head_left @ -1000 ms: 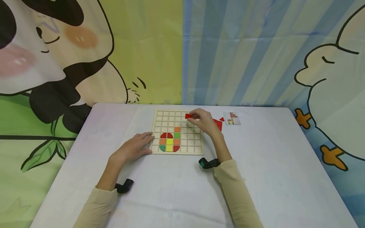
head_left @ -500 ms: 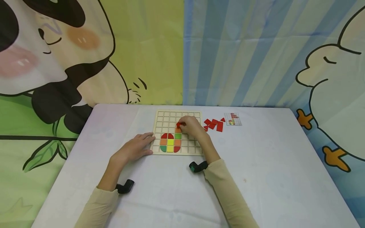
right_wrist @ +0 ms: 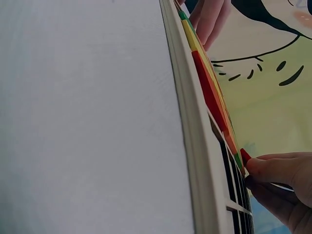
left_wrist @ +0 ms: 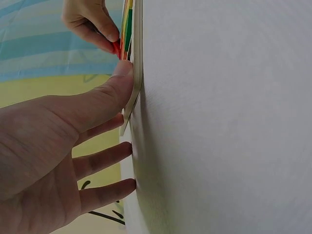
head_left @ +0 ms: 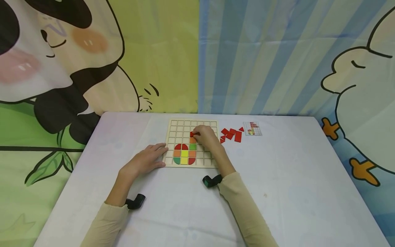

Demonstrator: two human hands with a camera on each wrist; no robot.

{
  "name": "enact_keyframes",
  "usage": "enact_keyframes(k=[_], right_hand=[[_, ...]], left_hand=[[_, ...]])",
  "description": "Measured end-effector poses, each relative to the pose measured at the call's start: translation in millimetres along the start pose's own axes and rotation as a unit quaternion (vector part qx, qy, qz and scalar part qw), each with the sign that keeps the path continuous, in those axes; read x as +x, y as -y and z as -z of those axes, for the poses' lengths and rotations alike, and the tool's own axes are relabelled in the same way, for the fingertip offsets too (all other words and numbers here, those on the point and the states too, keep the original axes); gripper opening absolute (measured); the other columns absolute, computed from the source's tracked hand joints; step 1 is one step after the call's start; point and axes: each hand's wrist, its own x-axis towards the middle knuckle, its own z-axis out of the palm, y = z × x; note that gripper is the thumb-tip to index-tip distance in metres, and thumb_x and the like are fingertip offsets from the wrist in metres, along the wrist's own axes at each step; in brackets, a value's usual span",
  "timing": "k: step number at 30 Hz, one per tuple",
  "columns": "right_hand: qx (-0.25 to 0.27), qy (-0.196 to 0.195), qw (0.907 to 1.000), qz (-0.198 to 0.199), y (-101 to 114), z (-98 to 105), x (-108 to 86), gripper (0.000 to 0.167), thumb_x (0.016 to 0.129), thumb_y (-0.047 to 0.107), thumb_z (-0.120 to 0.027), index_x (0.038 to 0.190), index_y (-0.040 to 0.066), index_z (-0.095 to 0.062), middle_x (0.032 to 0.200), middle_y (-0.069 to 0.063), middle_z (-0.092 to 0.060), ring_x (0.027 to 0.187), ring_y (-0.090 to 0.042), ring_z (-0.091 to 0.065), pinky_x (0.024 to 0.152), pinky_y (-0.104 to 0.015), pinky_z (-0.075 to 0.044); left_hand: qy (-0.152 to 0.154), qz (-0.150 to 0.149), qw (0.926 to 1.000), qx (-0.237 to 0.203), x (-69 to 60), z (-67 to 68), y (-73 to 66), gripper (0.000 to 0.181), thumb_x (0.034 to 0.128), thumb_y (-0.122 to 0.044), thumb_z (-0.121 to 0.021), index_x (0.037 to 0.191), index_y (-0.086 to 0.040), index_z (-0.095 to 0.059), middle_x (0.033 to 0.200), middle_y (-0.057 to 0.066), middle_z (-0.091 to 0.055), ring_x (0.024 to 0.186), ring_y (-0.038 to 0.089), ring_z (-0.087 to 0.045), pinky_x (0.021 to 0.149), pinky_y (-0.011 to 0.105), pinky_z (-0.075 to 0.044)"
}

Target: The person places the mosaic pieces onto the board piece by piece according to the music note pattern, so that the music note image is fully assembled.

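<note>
A pale wooden grid board [head_left: 203,161] lies on the table, with red, orange, yellow and green tiles in some of its squares. My right hand [head_left: 207,137] pinches a small red tile [head_left: 192,134] between thumb and fingertips, just beyond an orange tile [head_left: 192,140]. In the right wrist view the red tile [right_wrist: 245,157] stands tilted at the board's surface. My left hand [head_left: 148,159] lies at the board's left edge, fingers spread. The left wrist view has its thumb [left_wrist: 124,73] against the board's rim and its other fingers reaching along the side, fairly straight.
Right of the board lies a loose group of several red tiles [head_left: 229,133], squares and triangles among them. Beyond them is a small pattern card [head_left: 252,129] with a coloured grid. A white cloth covers the table [head_left: 172,212]; a printed curtain [head_left: 247,55] hangs behind it.
The right hand has carried the red tile left and nearer, from the board's upper right to the square above the orange tile. The left hand stays at the edge.
</note>
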Motion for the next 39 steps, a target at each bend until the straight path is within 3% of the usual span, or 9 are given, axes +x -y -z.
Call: enact_keyframes(k=[20, 26, 30, 34, 39], right_hand=[[-0.072, 0.023, 0.9958, 0.052, 6, 5, 3.9, 0.022, 0.093, 0.010, -0.064, 0.112, 0.005, -0.073, 0.119, -0.013, -0.070, 0.116, -0.027, -0.063, 0.101, -0.037, -0.051], [-0.088, 0.067, 0.9932, 0.035, 10, 7, 1.7, 0.028, 0.098, 0.016, -0.057, 0.122, 0.007, -0.068, 0.133, -0.007, -0.063, 0.132, -0.032, -0.047, 0.112, -0.039, -0.040], [-0.082, 0.087, 0.9924, 0.029, 10, 11, -1.0, 0.033, 0.099, 0.020, -0.055, 0.129, 0.010, -0.063, 0.144, -0.011, -0.053, 0.139, -0.035, -0.038, 0.115, -0.043, -0.037], [-0.031, 0.075, 0.9965, 0.017, 4, 30, -6.0, 0.042, 0.099, 0.022, -0.056, 0.138, 0.009, -0.054, 0.150, -0.017, -0.043, 0.143, -0.037, -0.033, 0.118, -0.048, -0.031], [0.014, 0.009, 0.9994, -0.032, -31, 72, -28.3, 0.045, 0.097, 0.020, -0.059, 0.138, 0.001, -0.052, 0.144, -0.021, -0.049, 0.137, -0.038, -0.041, 0.114, -0.051, -0.035]], left_hand=[[-0.002, 0.001, 1.0000, -0.006, 1.7, 4.6, -0.5, 0.068, 0.0887, -0.035, -0.069, 0.147, -0.012, -0.043, 0.157, 0.009, -0.035, 0.141, 0.034, -0.036, 0.109, 0.055, -0.039], [-0.003, -0.004, 1.0000, -0.001, 3.6, 4.7, -0.1, 0.067, 0.0890, -0.035, -0.069, 0.147, -0.013, -0.043, 0.157, 0.009, -0.035, 0.140, 0.034, -0.037, 0.109, 0.055, -0.040], [-0.003, -0.004, 1.0000, -0.001, 3.8, 5.3, 0.2, 0.068, 0.0887, -0.034, -0.069, 0.147, -0.012, -0.043, 0.156, 0.010, -0.035, 0.141, 0.035, -0.037, 0.109, 0.055, -0.039], [-0.002, -0.001, 1.0000, 0.000, 3.2, 4.2, 0.3, 0.068, 0.0887, -0.033, -0.069, 0.147, -0.011, -0.043, 0.156, 0.010, -0.035, 0.140, 0.035, -0.037, 0.108, 0.055, -0.039], [0.006, 0.007, 0.9999, -0.003, -0.6, 0.3, -1.0, 0.068, 0.0890, -0.035, -0.069, 0.147, -0.013, -0.042, 0.157, 0.008, -0.035, 0.141, 0.034, -0.037, 0.109, 0.054, -0.040]])
